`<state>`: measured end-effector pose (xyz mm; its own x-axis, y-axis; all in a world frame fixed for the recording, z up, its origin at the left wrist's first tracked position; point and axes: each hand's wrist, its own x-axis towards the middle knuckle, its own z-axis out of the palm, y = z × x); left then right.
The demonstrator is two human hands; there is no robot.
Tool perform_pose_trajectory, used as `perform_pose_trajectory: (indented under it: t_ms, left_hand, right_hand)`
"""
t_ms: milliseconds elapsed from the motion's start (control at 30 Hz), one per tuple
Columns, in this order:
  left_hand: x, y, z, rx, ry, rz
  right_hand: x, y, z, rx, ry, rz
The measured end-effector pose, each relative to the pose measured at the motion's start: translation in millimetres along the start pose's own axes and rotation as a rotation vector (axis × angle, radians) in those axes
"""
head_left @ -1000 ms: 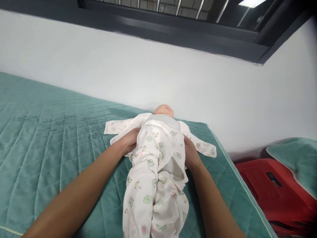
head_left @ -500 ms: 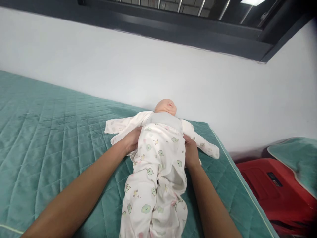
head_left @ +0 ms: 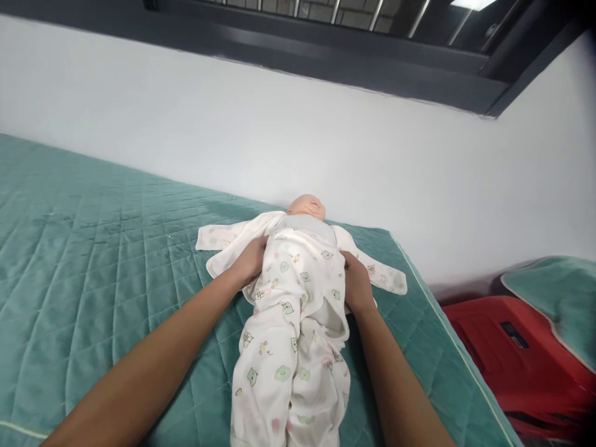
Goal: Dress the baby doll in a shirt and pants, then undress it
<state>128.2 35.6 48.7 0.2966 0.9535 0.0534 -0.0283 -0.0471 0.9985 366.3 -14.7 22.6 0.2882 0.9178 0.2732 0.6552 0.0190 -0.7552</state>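
Observation:
A baby doll (head_left: 307, 206) lies on its back on the green quilted bed (head_left: 93, 248), head toward the wall. It wears white printed pants (head_left: 293, 323) with small green animals and a white top with sleeves spread out to both sides. My left hand (head_left: 250, 261) grips the pants' waist at the doll's left side, fingers curled into the cloth. My right hand (head_left: 356, 282) grips the waist on the other side. Both forearms reach in from the bottom of the view.
A white wall rises just behind the doll, under a dark window frame (head_left: 326, 49). The bed's right edge (head_left: 447, 347) runs diagonally; beyond it lies a red object (head_left: 507, 354) and a green cushion (head_left: 554, 298).
The doll's body rose slightly with the pants' waist half a second ago, and has now settled back down. Both hands stay on the waist.

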Motion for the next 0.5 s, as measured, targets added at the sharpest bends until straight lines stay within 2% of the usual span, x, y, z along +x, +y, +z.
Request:
perform_pose_trajectory:
  t_ms: [100,267,333,433,500]
  left_hand:
    - [-0.9,0.3,-0.6,0.085,0.005,0.068]
    - [2.3,-8.6,-6.9,0.100,-0.003,0.029]
    - [5.8,-12.6,-11.4,0.187,0.092,0.041]
    - [10.9,-12.4,-15.2,0.344,0.291,0.146]
    - [13.1,-7.5,-13.4,0.352,0.315,0.241]
  right_hand:
    - [2.6,4.6,3.0,0.032,0.017,0.047]
    - [4.9,11.9,2.0,0.155,0.057,0.092]
    - [4.5,10.1,-1.1,0.186,0.098,0.083]
    - [2.9,-0.4,-5.4,0.179,0.189,0.043]
    - [2.1,-11.0,-5.8,0.204,0.217,0.003]
